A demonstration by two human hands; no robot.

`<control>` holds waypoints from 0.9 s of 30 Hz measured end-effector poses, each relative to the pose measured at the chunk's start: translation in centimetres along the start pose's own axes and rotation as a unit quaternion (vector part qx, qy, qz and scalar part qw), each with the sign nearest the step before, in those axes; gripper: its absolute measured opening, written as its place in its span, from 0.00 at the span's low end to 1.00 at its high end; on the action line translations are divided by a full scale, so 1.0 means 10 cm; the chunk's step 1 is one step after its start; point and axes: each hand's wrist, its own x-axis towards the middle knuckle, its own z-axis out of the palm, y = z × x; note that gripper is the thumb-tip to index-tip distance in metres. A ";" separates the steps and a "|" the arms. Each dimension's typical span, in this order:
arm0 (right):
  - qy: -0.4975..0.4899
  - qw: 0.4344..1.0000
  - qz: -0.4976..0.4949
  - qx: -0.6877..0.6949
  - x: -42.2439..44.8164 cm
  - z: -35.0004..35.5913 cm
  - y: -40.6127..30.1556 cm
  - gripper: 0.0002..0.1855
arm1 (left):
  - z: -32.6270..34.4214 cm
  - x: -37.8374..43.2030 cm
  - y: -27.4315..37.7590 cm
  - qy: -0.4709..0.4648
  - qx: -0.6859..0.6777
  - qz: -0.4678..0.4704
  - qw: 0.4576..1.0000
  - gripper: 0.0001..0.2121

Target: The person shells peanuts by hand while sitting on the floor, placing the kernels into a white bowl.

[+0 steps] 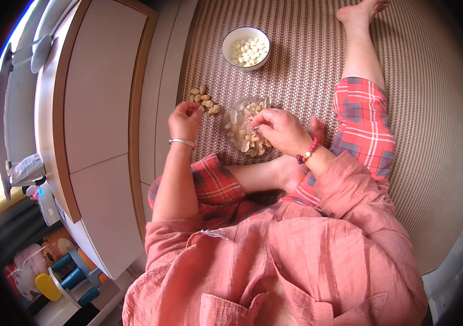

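Observation:
My left hand (186, 119), a silver bangle at its wrist, is beside a small pile of unshelled peanuts (206, 99) on the woven mat. Its fingers are curled in, and what they may hold is hidden. Over a clear bowl of peanut shells (239, 132) is my right hand (278, 127), with a red bead bracelet; thumb and forefinger are bent towards each other, and I cannot tell whether anything is between them. Farther off, a white bowl (226, 49) with a dark rim holds many pale, skinned kernels (250, 52).
The woven mat (296, 32) lies under my legs in red plaid trousers (364, 122). My bare foot (294, 173) is close to the shell bowl. On the left stands a cabinet (97, 89) with pale doors and wooden edging; toys are on a lower shelf.

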 end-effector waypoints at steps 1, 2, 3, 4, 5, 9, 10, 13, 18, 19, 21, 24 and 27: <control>-0.002 1.000 0.000 -0.003 0.00 0.00 0.01 0.06 | 0.02 -0.07 -0.05 0.012 0.137 0.063 0.988 0.06; 0.003 1.000 -0.014 -0.011 0.00 0.01 0.03 0.06 | 0.05 -0.09 -0.08 -0.003 0.224 0.084 0.971 0.07; 0.008 0.999 -0.026 -0.020 0.00 0.01 0.07 0.07 | 0.10 -0.13 0.02 -0.021 0.308 0.104 0.945 0.08; 0.006 0.999 -0.026 -0.022 0.00 0.01 0.08 0.07 | 0.15 -0.16 0.13 -0.023 0.333 0.095 0.938 0.10; 0.009 0.999 -0.034 -0.024 -0.01 0.01 0.09 0.07 | 0.19 -0.15 0.14 -0.023 0.331 0.094 0.939 0.10; 0.004 0.999 -0.043 -0.002 0.00 0.03 0.10 0.06 | 0.29 -0.11 0.10 -0.035 0.427 0.175 0.886 0.09; 0.005 0.999 -0.040 -0.002 0.00 0.03 0.10 0.06 | 0.31 -0.11 0.08 -0.039 0.434 0.177 0.883 0.09; 0.000 1.000 -0.009 -0.024 0.01 0.02 0.05 0.06 | 0.34 -0.08 0.03 -0.037 0.440 0.190 0.877 0.07; 0.003 1.000 -0.007 -0.008 0.01 0.02 0.04 0.06 | 0.30 -0.09 0.11 0.019 0.341 0.164 0.926 0.07; 0.003 1.000 -0.006 -0.008 0.01 0.02 0.05 0.06 | 0.26 -0.12 0.15 0.036 0.276 0.151 0.949 0.07; 0.015 1.000 -0.018 0.018 0.03 0.05 0.07 0.06 | 0.21 -0.23 0.27 -0.009 -0.164 0.042 0.985 0.08; 0.029 0.998 -0.018 0.051 0.02 0.02 0.10 0.07 | 0.15 -0.47 0.53 -0.120 -0.406 -0.102 0.900 0.07; 0.051 0.991 -0.055 0.107 0.01 0.06 0.11 0.09 | 0.16 -0.69 0.43 -0.234 -0.589 -0.195 0.749 0.11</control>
